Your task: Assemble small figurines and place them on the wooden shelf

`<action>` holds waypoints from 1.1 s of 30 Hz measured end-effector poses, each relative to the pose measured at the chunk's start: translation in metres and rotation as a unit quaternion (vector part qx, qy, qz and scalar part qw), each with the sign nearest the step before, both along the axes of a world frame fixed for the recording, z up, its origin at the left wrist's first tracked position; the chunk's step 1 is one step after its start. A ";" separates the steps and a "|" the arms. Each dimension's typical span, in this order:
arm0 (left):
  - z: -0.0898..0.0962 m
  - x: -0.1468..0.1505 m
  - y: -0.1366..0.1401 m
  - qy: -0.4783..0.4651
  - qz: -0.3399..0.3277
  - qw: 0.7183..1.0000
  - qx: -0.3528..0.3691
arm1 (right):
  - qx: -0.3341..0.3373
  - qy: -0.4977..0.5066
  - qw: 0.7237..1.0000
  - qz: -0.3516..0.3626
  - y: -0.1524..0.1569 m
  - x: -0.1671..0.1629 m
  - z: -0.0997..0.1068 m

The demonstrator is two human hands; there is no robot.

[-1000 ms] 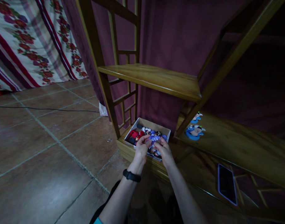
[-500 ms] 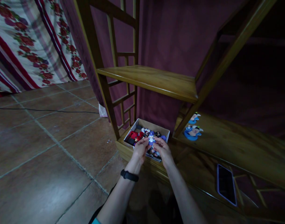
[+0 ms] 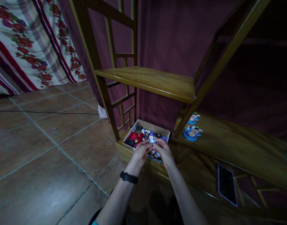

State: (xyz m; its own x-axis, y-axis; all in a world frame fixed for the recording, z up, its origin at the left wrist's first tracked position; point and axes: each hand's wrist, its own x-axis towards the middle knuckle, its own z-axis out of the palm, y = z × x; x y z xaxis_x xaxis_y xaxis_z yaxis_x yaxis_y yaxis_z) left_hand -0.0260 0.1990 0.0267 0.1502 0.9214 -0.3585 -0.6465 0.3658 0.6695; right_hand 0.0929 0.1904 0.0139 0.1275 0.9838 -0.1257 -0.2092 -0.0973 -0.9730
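Observation:
Between my fingertips, above an open cardboard box (image 3: 161, 127), is a small figurine (image 3: 152, 137) with purple hair and a white and blue body. My left hand (image 3: 142, 150) pinches it from the left, and my right hand (image 3: 163, 149) grips it from the other side. The figurine is upright; its lower part is hidden by my fingers. Below and around it, the box holds several more small figures, among them a red one (image 3: 135, 136) at the left. A black band (image 3: 129, 177) circles my left wrist.
A wooden shelf board (image 3: 148, 81) hangs over the box on the shelving unit. Two blue-based figures (image 3: 191, 133) stand on the ledge to the right. A phone-like dark device (image 3: 227, 184) lies at the lower right. A black cable (image 3: 47, 112) crosses the tiled floor.
The figurine stays between both hands, and my fingers have shifted slightly around its base. The whole view has moved a little, so the scene sits slightly further left.

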 end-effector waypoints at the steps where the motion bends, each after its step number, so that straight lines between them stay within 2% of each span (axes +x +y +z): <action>1: 0.000 0.000 -0.001 -0.001 -0.003 1.000 0.010 | 0.003 0.002 1.000 -0.001 0.000 0.000 0.000; 5: -0.001 0.001 -0.001 0.014 -0.002 0.999 0.035 | -0.003 -0.006 1.000 0.002 -0.001 0.000 0.001; 12: -0.007 -0.002 0.003 0.075 0.039 0.996 0.039 | -0.017 -0.020 1.000 0.012 -0.004 0.000 0.005; 24: -0.003 -0.005 -0.006 0.057 0.013 0.997 0.056 | -0.011 -0.004 1.000 0.007 -0.010 0.002 0.003; 29: 0.002 -0.007 -0.016 0.060 0.015 0.996 0.064 | -0.010 0.007 1.000 0.014 -0.021 0.002 0.006; 33: 0.003 -0.009 -0.027 0.082 0.023 0.993 0.082 | 0.017 0.032 0.999 0.028 -0.037 -0.001 0.015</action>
State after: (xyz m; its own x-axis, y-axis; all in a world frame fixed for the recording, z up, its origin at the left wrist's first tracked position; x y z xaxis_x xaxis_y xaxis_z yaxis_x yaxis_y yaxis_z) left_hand -0.0345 0.1718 0.0293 0.0589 0.9740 -0.2190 -0.5379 0.2158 0.8150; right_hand 0.0917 0.1532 0.0285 0.0642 0.9930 -0.0989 -0.2661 -0.0785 -0.9607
